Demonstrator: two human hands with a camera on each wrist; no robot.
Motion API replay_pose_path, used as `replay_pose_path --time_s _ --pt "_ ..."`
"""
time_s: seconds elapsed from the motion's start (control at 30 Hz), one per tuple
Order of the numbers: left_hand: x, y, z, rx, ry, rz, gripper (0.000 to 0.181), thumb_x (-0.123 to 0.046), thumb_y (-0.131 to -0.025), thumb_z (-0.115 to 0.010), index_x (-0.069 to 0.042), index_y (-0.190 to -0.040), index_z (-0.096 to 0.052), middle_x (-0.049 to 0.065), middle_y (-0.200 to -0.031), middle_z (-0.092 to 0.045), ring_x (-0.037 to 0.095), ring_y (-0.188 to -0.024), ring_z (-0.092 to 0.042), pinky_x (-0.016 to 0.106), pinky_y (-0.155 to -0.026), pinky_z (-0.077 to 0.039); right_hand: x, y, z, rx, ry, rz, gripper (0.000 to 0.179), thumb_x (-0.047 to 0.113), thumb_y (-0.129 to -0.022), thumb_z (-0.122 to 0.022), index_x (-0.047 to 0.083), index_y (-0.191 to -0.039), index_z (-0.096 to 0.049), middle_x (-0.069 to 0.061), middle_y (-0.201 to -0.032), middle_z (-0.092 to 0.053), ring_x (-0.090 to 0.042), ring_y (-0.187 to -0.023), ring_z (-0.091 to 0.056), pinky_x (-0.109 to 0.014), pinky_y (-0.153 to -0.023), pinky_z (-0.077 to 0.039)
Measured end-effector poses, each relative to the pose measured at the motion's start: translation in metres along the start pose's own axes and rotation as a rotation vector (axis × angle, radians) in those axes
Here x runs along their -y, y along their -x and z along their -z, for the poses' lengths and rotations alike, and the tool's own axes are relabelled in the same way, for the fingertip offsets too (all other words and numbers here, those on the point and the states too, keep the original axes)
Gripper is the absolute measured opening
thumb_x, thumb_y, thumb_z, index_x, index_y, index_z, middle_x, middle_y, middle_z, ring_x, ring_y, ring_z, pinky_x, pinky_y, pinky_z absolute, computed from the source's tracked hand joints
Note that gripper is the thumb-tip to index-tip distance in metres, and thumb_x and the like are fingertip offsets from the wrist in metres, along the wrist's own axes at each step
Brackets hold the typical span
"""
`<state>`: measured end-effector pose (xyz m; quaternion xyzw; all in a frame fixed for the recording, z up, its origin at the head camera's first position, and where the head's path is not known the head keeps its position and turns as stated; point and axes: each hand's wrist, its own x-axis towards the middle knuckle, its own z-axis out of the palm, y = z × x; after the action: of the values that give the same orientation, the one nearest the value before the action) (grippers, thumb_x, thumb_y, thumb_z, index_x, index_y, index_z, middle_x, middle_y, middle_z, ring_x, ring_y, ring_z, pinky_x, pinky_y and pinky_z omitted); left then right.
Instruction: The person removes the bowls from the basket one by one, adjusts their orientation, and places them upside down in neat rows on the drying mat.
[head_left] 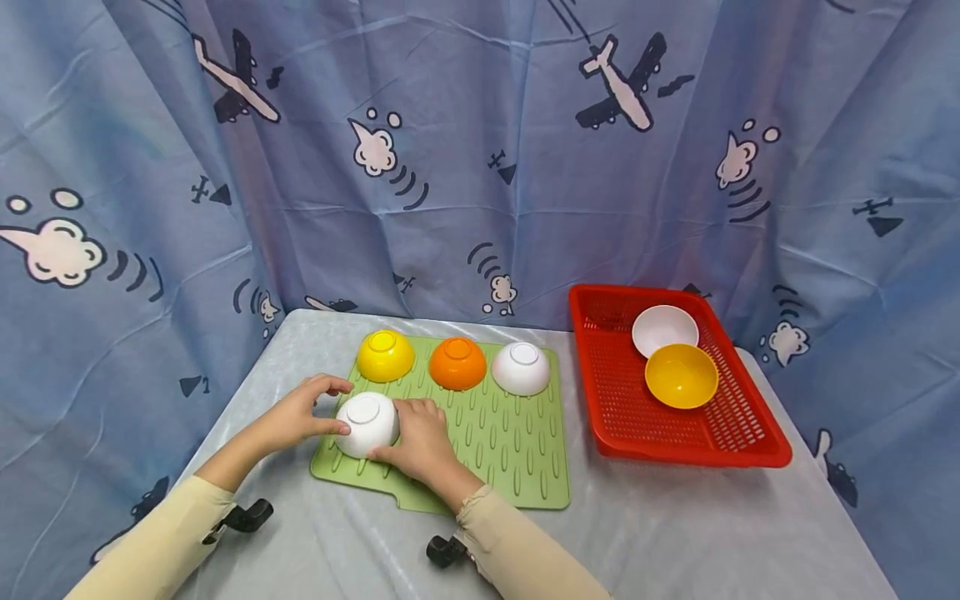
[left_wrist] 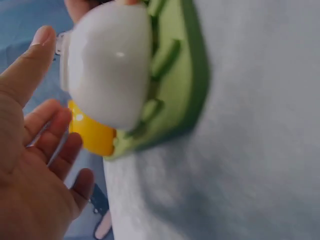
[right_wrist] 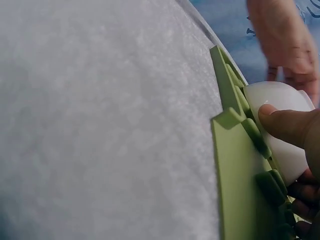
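A white bowl [head_left: 367, 426] sits upside down on the front left of a green drying mat [head_left: 502, 450]. My right hand [head_left: 422, 440] grips it from the right, thumb on its near side; in the right wrist view that thumb [right_wrist: 285, 122] presses the bowl wall. At the bowl's left is my left hand [head_left: 302, 414], thumb and fingers spread apart. The left wrist view shows this hand [left_wrist: 40, 165] with loosely extended fingers beside the white bowl [left_wrist: 110, 65]. Behind stand upturned yellow [head_left: 386, 357], orange [head_left: 457, 364] and white [head_left: 521, 369] bowls in a row.
To the right of the mat stands a red basket [head_left: 611, 421] holding a white bowl [head_left: 664, 329] and a yellow bowl [head_left: 681, 377], both facing up. A light cloth [head_left: 600, 533] covers the table. A blue patterned curtain [head_left: 465, 167] hangs behind and at the sides.
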<state>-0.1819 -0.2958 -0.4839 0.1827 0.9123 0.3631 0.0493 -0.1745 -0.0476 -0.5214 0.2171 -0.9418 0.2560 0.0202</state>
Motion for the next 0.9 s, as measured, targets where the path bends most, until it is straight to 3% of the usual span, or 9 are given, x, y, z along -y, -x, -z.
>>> replay_pose_path --time_s 0.13,0.27,0.4,0.57,0.67,0.9 --pt "-0.008 -0.011 -0.001 -0.032 0.006 -0.061 0.061 -0.033 -0.081 -0.088 -0.008 -0.131 -0.063 0.006 -0.125 -0.062 0.029 -0.116 -0.052 0.060 -0.098 -0.042 0.000 -0.002 0.000 -0.002 0.020 0.001 0.083 0.058 -0.074 -0.086 0.013 -0.138 -0.060 -0.004 -0.131 -0.065 -0.022 -0.119 -0.050 -0.039 -0.097 -0.037" --pt "-0.010 -0.015 -0.008 -0.023 0.015 -0.083 0.054 -0.029 -0.080 -0.088 -0.010 -0.126 -0.066 0.004 -0.118 -0.062 0.026 -0.110 -0.052 0.059 -0.096 -0.042 -0.001 -0.002 -0.001 -0.008 0.025 0.005 0.082 0.058 -0.075 -0.086 0.013 -0.138 -0.061 -0.003 -0.131 -0.065 -0.022 -0.119 -0.051 -0.039 -0.097 -0.037" --pt "-0.010 -0.016 -0.013 -0.026 0.007 -0.074 0.050 -0.028 -0.081 -0.088 -0.013 -0.123 -0.068 0.003 -0.117 -0.062 0.024 -0.107 -0.052 0.057 -0.096 -0.042 -0.002 -0.002 -0.003 -0.004 0.037 0.007 0.083 0.060 -0.075 -0.084 0.014 -0.139 -0.060 -0.003 -0.132 -0.065 -0.021 -0.119 -0.050 -0.039 -0.097 -0.037" --pt "-0.013 -0.018 -0.011 -0.032 -0.075 -0.045 0.049 -0.033 -0.079 -0.088 -0.018 -0.123 -0.071 -0.001 -0.117 -0.063 0.026 -0.111 -0.052 0.052 -0.094 -0.039 -0.003 -0.003 -0.003 -0.005 0.075 0.031 0.082 0.062 -0.076 -0.083 0.015 -0.138 -0.060 -0.003 -0.130 -0.065 -0.021 -0.117 -0.051 -0.038 -0.094 -0.037" --pt "-0.014 -0.019 -0.008 -0.026 -0.092 -0.020 0.050 -0.034 -0.077 -0.089 -0.019 -0.122 -0.072 -0.001 -0.114 -0.063 0.026 -0.110 -0.052 0.047 -0.091 -0.038 -0.005 -0.003 0.001 0.039 0.081 0.060 0.085 0.060 -0.079 -0.082 0.012 -0.144 -0.055 -0.004 -0.134 -0.063 -0.023 -0.121 -0.050 -0.039 -0.097 -0.038" --pt "-0.013 -0.021 -0.010 -0.011 -0.031 0.044 0.051 -0.032 -0.076 -0.091 -0.017 -0.122 -0.073 0.000 -0.111 -0.062 0.024 -0.107 -0.054 0.049 -0.092 -0.045 -0.011 0.000 0.040 0.183 -0.093 0.101 0.084 0.045 -0.087 -0.079 0.004 -0.153 -0.045 -0.013 -0.148 -0.055 -0.030 -0.138 -0.047 -0.049 -0.115 -0.035"
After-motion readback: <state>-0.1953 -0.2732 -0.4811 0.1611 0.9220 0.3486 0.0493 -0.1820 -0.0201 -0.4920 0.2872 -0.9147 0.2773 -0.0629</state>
